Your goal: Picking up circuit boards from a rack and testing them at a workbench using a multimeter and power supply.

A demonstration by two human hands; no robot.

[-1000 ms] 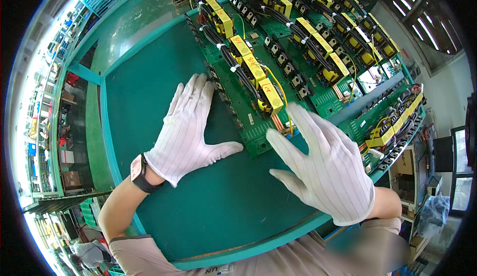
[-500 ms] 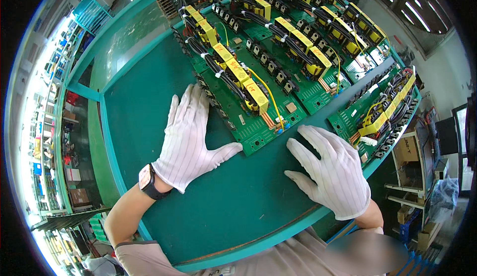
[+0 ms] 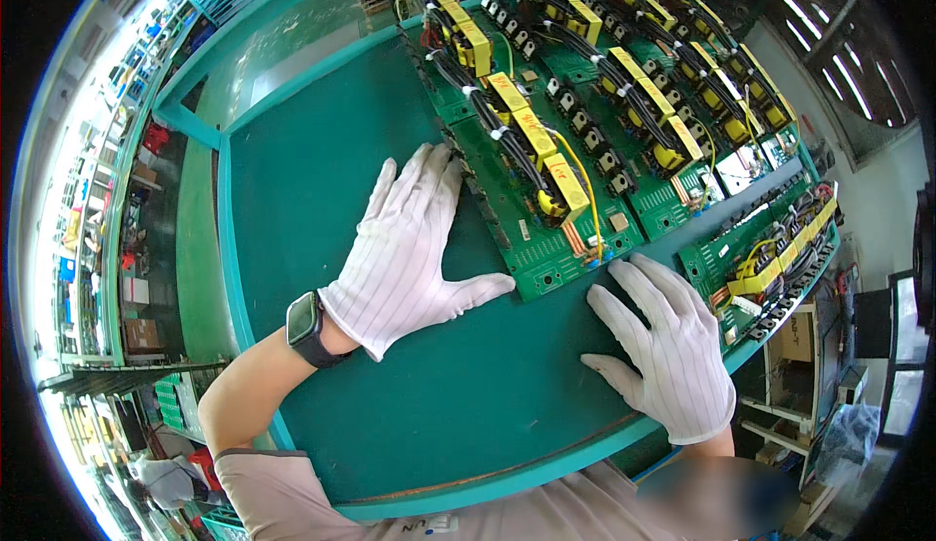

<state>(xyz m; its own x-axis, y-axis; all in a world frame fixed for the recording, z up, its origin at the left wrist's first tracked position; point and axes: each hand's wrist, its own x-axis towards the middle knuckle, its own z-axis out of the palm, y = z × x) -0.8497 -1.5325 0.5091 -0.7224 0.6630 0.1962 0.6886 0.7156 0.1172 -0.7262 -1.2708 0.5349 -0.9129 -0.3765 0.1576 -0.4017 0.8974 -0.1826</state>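
At the center of the frame, white-gloved fingers [image 3: 414, 185] of the left hand [image 3: 390, 258] stretch nearly straight along the left edge of a green circuit board [image 3: 541, 258], grasping nothing, the thumb spread wide toward the board's lower left corner; whether they press against it cannot be told. Right of center, the right hand [image 3: 663, 346], in a matching striped glove, has its fingers slightly bent and parted, likewise gripping nothing, the tips just beside the board's lower right corner. The board lies on the green counter [image 3: 312, 190], carrying yellow-wrapped blocks [image 3: 531, 136], a black wire bundle [image 3: 507, 141] and a looping yellow wire [image 3: 590, 185]. Similar boards [image 3: 663, 212] crowd the upper right of the frame, and a separate loaded board [image 3: 697, 263] sits near the right hand. A dark-banded smartwatch [image 3: 304, 317] circles the left wrist. Along the far left of the frame stand packed shelves [image 3: 93, 268], beyond the counter's teal rim [image 3: 507, 487].
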